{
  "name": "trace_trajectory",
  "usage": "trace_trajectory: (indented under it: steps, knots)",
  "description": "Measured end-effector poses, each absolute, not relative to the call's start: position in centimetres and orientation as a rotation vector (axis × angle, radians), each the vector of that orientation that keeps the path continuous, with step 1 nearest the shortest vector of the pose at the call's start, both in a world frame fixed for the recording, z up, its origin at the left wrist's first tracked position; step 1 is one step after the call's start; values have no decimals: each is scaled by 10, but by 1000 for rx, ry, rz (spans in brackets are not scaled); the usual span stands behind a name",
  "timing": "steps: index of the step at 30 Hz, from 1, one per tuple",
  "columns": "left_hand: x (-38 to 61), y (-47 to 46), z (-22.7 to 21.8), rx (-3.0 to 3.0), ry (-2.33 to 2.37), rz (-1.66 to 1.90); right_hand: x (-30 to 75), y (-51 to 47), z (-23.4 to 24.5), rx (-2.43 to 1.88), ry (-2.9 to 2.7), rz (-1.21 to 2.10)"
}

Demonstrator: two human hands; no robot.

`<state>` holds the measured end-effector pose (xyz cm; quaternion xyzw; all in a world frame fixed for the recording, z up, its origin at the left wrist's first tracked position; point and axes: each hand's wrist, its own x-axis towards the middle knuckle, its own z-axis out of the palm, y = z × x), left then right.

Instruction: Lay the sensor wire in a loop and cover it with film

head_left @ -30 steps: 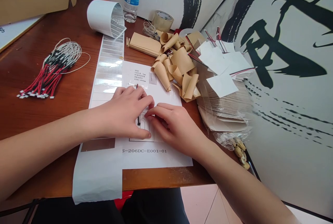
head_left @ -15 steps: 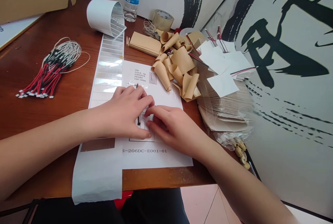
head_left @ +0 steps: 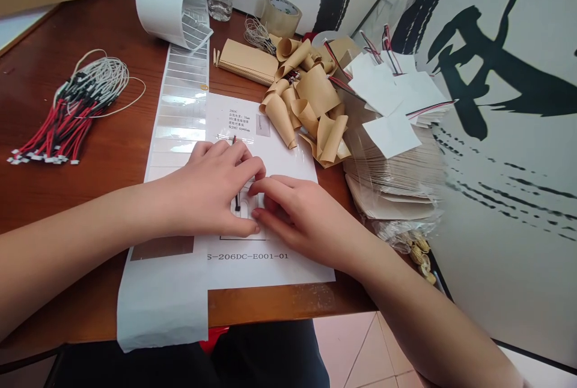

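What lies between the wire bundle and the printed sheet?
In the head view, a label strip, unrolled from the white roll, lies flat there, meeting the printed sheet; bare table separates it from the wire bundle.

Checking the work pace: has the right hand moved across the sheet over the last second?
No. The right hand still rests with its fingertips just above the printed code on the sheet, beside the left hand; only the view shifted.
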<state>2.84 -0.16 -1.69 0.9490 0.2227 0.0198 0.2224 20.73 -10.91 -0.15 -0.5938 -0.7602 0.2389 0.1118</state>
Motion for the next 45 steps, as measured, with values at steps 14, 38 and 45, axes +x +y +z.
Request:
trace_trajectory:
  steps: [14,38,45]
  knots:
    - [29,-2,-17,2635,613,54,209,-107,-1,-1733,-2209,736]
    - [28,-5,-15,2638,608,54,211,-107,0,-1702,-2175,762]
    - [28,-4,-17,2653,591,60,212,-107,-2,-1691,-2186,760]
